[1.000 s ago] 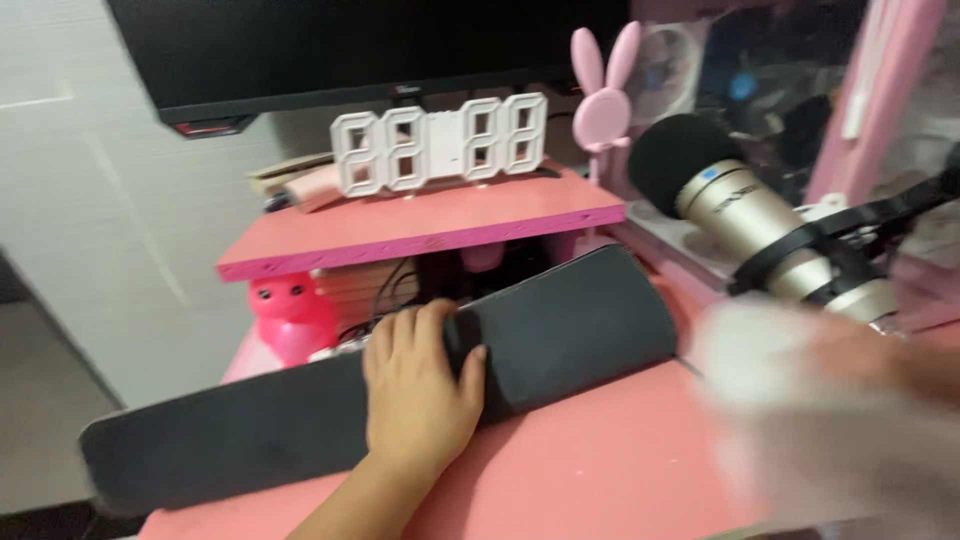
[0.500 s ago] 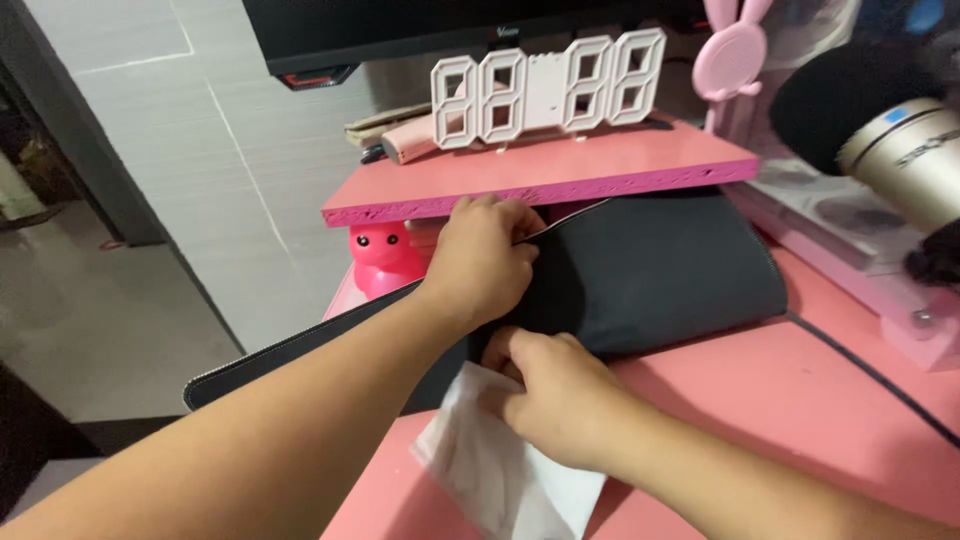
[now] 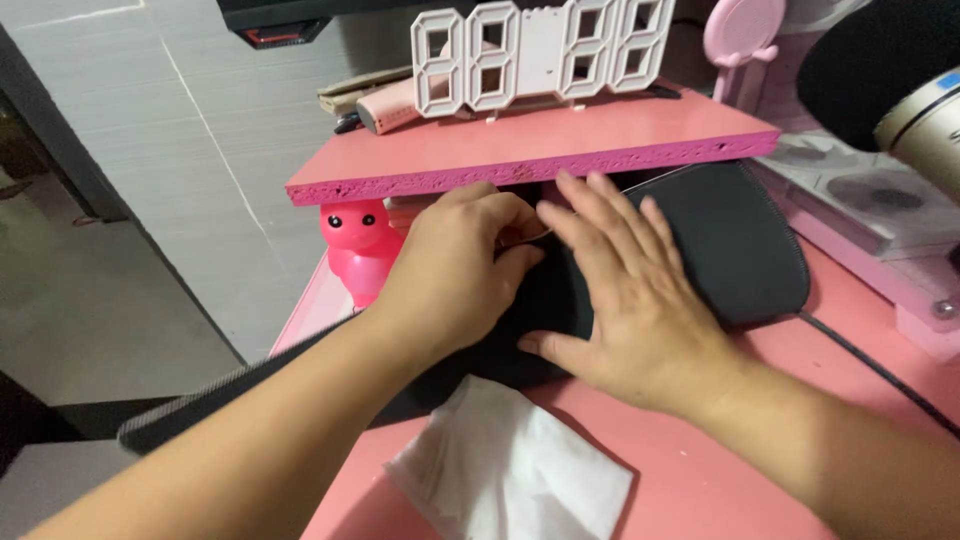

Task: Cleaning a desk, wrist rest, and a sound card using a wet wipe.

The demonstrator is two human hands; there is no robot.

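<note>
Item: black desk mat [image 3: 740,250], soft, stitched edge, partly rolled up on a pink worktop [image 3: 720,470]; the rolled right end lies under the front edge of a pink shelf [image 3: 530,150], the flat left end runs out past the worktop's left edge

Left hand [image 3: 455,275]: set on the mat's fold just below the shelf; grip closed on the mat's edge, fingers curled round it, thumb alongside

Right hand [image 3: 630,290]: palm down on top of the mat, just beside the left hand; grip open, fingers straight and spread, pressed flat on the black surface, holding nothing

White cloth [image 3: 510,470]: crumpled, lying on the worktop just in front of the mat, below both hands, touched by neither

On the shelf: white digital clock [image 3: 540,55] with blank outline digits, upright; a pink tube-shaped object [image 3: 385,110] lying to its left; foot of a pink stand [image 3: 745,40] at the right end

Under the shelf's left end: bright pink figure [image 3: 360,245] with two black eyes, standing just left of the left hand

Far right: microphone [image 3: 890,80] with black foam head and pale metal body, above a pink tray; thin black cable [image 3: 880,370] across the worktop from the mat's right end
</note>
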